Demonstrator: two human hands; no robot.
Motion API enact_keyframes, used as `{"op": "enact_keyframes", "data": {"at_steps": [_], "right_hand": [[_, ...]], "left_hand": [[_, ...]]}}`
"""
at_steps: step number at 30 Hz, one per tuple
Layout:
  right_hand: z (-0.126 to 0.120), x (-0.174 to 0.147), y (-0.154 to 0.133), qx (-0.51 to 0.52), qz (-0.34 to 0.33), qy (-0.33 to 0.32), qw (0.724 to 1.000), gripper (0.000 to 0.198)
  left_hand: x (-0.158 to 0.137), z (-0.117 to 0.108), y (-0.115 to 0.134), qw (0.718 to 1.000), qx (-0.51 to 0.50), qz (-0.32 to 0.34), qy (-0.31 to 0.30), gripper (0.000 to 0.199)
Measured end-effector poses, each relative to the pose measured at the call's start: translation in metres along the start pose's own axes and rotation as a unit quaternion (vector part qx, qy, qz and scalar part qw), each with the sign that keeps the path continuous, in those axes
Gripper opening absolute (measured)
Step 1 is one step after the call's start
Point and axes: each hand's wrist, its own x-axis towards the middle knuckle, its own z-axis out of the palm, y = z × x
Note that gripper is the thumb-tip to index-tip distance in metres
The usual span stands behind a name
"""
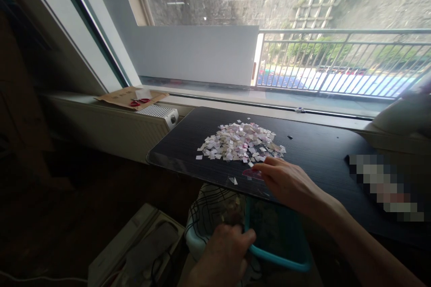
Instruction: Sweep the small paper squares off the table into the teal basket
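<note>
A heap of small pale square pieces lies spread on a dark desk. At its near side, my right hand pinches a thin pink translucent flat piece just over the desktop. A few clear and white scraps lie left of that hand. Below the desk's front edge, my left hand is closed on the left rim of a turquoise plastic tub. The tub hangs under the edge, its dim contents hard to make out.
A light bin with a black-lined bag stands left of the tub. Scissors rest on a brown envelope over the radiator. A dark object with a blurred-out face lies at right. Railing shows outside the window.
</note>
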Motion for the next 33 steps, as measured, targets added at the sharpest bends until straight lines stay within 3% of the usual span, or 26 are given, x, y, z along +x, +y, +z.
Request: {"op": "enact_keyframes", "data": {"at_steps": [7,18,23,28,33], "right_hand": [[0.005,0.004,-0.015,0.012,-0.01,-0.019,1.0,0.032],[-0.005,-0.008,-0.016,-0.04,0.016,-0.037,0.998,0.028],[-0.007,-0.012,-0.011,-0.036,0.034,-0.024,0.998,0.031],[-0.007,-0.022,0.001,-0.011,-0.003,-0.037,0.999,0.034],[-0.011,-0.036,0.02,-0.013,-0.016,-0.041,0.999,0.031]], "left_hand": [[0.0,0.002,-0.001,1.0,0.007,0.004,0.01,0.031],[-0.001,0.001,-0.002,1.0,0.0,0.008,0.016,0.03],[0.0,0.003,-0.001,1.0,0.004,0.008,0.021,0.029],[-0.002,-0.001,-0.002,1.0,-0.007,-0.001,0.005,0.03],[-0.003,-0.004,-0.005,1.0,-0.011,0.002,0.027,0.026]]}}
